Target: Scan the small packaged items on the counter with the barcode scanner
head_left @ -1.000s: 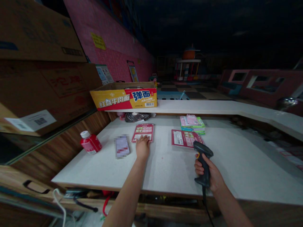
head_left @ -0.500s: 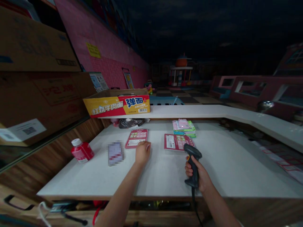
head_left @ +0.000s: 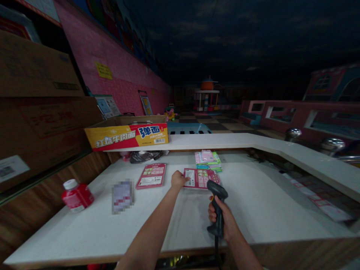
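My right hand is wrapped around the handle of a black barcode scanner, its cable hanging down past the counter's front edge. My left hand is closed at the left end of a flat red-and-white package, its thumb over the edge. That package lies just behind the scanner's head. A similar red package rests to the left, apart from both hands. Behind the nearer package is a small stack of pink and green packets.
A red bottle with a white cap and a blurred-out item stand on the white counter at left. A yellow-and-red carton sits on the raised ledge. Brown boxes are stacked at far left.
My left hand has moved right, from beside the left package to the left end of the other one. My right hand still holds the barcode scanner. The camera view has shifted.
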A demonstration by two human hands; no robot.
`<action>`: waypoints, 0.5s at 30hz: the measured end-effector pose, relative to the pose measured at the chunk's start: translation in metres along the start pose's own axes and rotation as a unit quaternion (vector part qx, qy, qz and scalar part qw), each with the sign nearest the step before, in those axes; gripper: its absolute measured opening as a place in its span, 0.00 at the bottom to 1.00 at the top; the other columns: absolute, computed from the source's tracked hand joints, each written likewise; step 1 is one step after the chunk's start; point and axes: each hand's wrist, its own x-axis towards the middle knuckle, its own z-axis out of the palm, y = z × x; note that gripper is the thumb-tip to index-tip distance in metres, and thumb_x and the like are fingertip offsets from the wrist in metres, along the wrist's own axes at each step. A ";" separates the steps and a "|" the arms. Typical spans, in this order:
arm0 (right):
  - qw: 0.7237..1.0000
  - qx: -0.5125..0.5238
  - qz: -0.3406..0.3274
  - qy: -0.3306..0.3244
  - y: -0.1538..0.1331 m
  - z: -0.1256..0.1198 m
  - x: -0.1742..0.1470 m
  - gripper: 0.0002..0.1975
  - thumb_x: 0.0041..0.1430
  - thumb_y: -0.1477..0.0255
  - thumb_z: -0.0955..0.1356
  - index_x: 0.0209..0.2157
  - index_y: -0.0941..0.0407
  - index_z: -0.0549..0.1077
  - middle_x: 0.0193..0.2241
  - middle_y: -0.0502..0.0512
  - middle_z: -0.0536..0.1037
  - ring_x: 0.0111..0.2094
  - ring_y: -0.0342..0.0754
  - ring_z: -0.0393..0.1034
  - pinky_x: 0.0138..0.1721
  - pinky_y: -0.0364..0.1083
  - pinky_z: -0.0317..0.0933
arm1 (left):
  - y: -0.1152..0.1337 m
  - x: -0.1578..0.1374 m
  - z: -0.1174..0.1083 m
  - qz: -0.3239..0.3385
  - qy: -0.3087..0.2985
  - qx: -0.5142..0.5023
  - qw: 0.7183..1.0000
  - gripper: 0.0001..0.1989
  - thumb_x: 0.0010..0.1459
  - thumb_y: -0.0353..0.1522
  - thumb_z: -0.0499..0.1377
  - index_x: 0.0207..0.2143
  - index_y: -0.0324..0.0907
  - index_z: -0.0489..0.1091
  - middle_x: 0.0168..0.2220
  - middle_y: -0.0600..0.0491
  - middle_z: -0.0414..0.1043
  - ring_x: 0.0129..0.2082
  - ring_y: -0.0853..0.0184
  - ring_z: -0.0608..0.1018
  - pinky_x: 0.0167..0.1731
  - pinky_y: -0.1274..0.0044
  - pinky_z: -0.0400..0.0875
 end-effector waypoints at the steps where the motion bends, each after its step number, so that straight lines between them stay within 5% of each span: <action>1: 1.000 0.001 0.000 -0.003 0.000 0.000 0.000 0.22 0.43 0.57 0.77 0.33 0.55 0.69 0.16 0.42 0.65 0.15 0.36 0.56 0.15 0.36 0.49 | -0.001 0.002 -0.001 -0.019 -0.006 -0.020 1.000 0.18 0.34 0.40 0.72 0.22 0.44 0.66 0.23 0.53 0.74 0.35 0.61 0.80 0.32 0.78 0.68; 9: 0.999 -0.005 -0.024 -0.022 0.001 0.000 -0.006 0.21 0.47 0.55 0.75 0.34 0.55 0.69 0.16 0.42 0.65 0.14 0.36 0.55 0.15 0.36 0.48 | 0.000 0.000 -0.022 -0.156 -0.189 -0.271 0.931 0.13 0.36 0.33 0.72 0.20 0.39 0.69 0.20 0.52 0.73 0.22 0.64 0.77 0.26 0.73 0.71; 12: 0.997 -0.014 -0.049 -0.055 0.001 0.001 -0.013 0.20 0.48 0.55 0.75 0.35 0.54 0.69 0.16 0.42 0.64 0.14 0.36 0.53 0.15 0.36 0.47 | -0.006 -0.004 -0.040 -0.163 -0.196 -0.342 0.904 0.13 0.37 0.31 0.71 0.23 0.39 0.70 0.23 0.52 0.75 0.22 0.69 0.76 0.24 0.78 0.71; 15: 0.995 -0.034 -0.055 -0.075 0.002 0.002 -0.019 0.20 0.49 0.56 0.74 0.36 0.53 0.69 0.17 0.42 0.65 0.15 0.36 0.54 0.15 0.37 0.49 | -0.018 -0.010 -0.055 -0.146 -0.134 -0.418 0.887 0.12 0.41 0.32 0.70 0.26 0.40 0.70 0.25 0.54 0.75 0.23 0.71 0.76 0.24 0.80 0.71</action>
